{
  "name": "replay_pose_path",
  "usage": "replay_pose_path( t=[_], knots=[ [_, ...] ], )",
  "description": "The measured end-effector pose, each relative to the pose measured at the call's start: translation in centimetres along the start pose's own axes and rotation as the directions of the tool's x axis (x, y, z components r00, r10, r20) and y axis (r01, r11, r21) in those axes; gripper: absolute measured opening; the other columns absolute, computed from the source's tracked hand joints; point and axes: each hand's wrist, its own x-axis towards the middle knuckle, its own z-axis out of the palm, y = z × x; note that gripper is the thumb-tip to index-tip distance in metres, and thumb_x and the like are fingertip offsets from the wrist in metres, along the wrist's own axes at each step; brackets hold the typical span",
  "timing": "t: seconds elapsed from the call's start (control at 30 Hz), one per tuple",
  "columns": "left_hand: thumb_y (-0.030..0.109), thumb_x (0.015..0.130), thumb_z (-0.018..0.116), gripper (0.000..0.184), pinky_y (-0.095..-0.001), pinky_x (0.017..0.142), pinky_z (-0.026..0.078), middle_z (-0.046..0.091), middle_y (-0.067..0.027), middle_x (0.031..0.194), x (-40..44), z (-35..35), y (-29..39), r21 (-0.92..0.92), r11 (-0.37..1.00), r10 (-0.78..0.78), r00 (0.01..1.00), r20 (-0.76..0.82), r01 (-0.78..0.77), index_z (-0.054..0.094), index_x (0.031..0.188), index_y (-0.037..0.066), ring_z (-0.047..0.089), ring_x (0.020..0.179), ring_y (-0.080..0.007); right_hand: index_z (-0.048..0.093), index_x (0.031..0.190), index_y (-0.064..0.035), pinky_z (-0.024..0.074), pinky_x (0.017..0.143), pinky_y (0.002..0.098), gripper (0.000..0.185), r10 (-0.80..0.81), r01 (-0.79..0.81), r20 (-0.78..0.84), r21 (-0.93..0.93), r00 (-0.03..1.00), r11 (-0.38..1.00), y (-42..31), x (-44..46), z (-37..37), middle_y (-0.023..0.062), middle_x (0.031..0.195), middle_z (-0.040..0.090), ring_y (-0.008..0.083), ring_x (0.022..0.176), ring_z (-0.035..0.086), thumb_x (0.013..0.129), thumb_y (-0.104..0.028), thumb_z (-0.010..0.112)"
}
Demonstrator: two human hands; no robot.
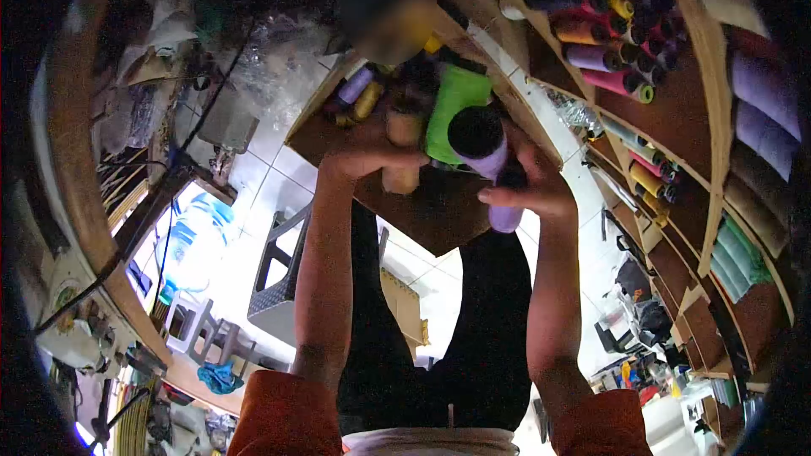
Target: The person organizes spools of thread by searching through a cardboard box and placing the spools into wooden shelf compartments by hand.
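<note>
My left hand [367,152] is closed around a tan thread cone [404,131] over the left part of a brown wooden tray or box [435,215]. To its right, my right hand [536,181] grips a lilac thread cone [505,218], its thumb across the cone's dark end. Another lilac cone with a black top [476,133] stands against that hand's fingers; whether it is held too is unclear. Between the hands lies a bright green bundle [456,101]. Purple [356,84] and yellow [368,101] spools sit behind my left hand.
Shelves with many coloured thread cones [591,57] rise at the right, with folded purple cloth [764,101] beyond. A dark plastic stool [274,287] stands left of my legs. A cardboard box [401,308] is between my legs. Another person's blurred head [384,8] is at the top.
</note>
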Motion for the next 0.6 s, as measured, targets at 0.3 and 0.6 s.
replay_pose_path(
  t=[0.3,0.6],
  knots=[
    [0.002,0.059,0.076,0.065,-0.0354,0.089,0.045,0.058,-0.0070,0.110,-2.2,-2.5,-1.3,-0.643,0.765,0.115,0.991,0.070,-0.043,0.049,0.118,0.003,0.056,0.100,-0.0208,0.047,0.126,-0.0088,0.0360,0.099,0.0367,0.074,-0.175,0.230,0.254,-0.210,0.951,0.950,-8.8,-0.8,-0.4,0.0156,0.121,0.052,0.0285,0.114,0.049,0.056,-0.012,0.071],
    [0.009,0.056,0.078,0.067,-0.0399,0.096,0.040,0.061,-0.0107,0.104,-2.4,-2.9,-0.9,-0.626,0.774,-0.028,0.993,0.118,0.096,0.051,0.117,0.000,0.058,0.097,-0.0230,0.052,0.121,-0.0125,0.0398,0.095,0.0375,0.065,-0.111,0.273,0.547,-0.225,0.830,0.935,-13.2,0.8,0.3,0.0152,0.113,0.056,0.0298,0.107,0.053,0.058,-0.007,0.064]
  ],
)
